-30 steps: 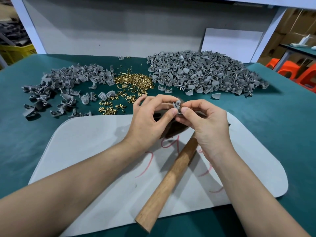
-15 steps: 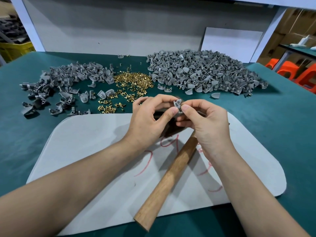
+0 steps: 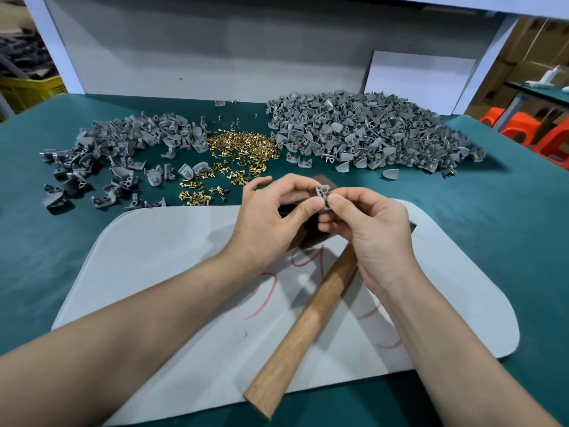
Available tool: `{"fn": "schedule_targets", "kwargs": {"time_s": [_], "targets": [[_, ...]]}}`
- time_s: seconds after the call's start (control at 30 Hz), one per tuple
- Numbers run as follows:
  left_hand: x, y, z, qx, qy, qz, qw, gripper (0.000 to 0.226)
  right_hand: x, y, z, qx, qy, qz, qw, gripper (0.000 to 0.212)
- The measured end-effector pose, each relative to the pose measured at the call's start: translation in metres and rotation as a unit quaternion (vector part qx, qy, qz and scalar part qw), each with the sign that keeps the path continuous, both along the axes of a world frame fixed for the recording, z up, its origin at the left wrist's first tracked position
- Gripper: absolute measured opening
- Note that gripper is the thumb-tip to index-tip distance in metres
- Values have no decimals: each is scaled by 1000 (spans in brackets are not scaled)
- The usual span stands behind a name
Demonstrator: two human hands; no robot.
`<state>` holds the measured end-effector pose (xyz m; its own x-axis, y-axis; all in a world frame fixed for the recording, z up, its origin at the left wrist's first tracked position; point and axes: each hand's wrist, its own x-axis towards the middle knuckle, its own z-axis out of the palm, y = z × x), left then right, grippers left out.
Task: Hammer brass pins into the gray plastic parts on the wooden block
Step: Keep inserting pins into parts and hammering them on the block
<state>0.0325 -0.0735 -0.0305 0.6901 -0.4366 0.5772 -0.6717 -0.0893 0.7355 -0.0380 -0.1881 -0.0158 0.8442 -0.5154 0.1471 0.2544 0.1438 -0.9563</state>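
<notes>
while both hands hold it above the dark wooden block (image 3: 308,240), the small gray plastic part (image 3: 322,192) stands between the fingertips, its face with round sockets turned up toward the camera. its long axis cannot be told, because the fingers cover its lower half. the grip of the left hand (image 3: 271,217) is closed, thumb and forefinger pinching the left side of the part. the grip of the right hand (image 3: 372,232) is likewise closed on the right side.

the smooth brown wooden hammer handle (image 3: 308,328) lies on the flat white board with rounded corners (image 3: 154,272). its long axis runs diagonally from the near edge up and right, and its far end is hidden under the right hand. red marks cross the board.

on the teal felt surface (image 3: 492,226) beyond the board:
- a heap of shiny brass pins (image 3: 243,146), centre;
- a large mound of curved gray parts (image 3: 363,131), right;
- a looser scatter of gray parts (image 3: 129,143), left.
</notes>
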Motion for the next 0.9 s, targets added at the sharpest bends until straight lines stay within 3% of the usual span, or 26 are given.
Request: {"fn": "schedule_targets", "kwargs": {"time_s": [0.3, 0.43, 0.63, 0.9], "targets": [[-2, -2, 2, -14, 2, 4, 1000, 6, -1, -1, 4, 29, 6, 30, 999, 12], [-3, -1, 4, -33, 24, -2, 999, 24, -3, -3, 9, 19, 2, 49, 999, 16], [-3, -2, 0, -13, -10, 2, 1000, 14, -4, -3, 11, -57, 14, 36, 998, 16], [-6, -1, 0, 22, -17, 34, 999, 24, -3, -6, 9, -198, 31, -53, 978, 20]]}}
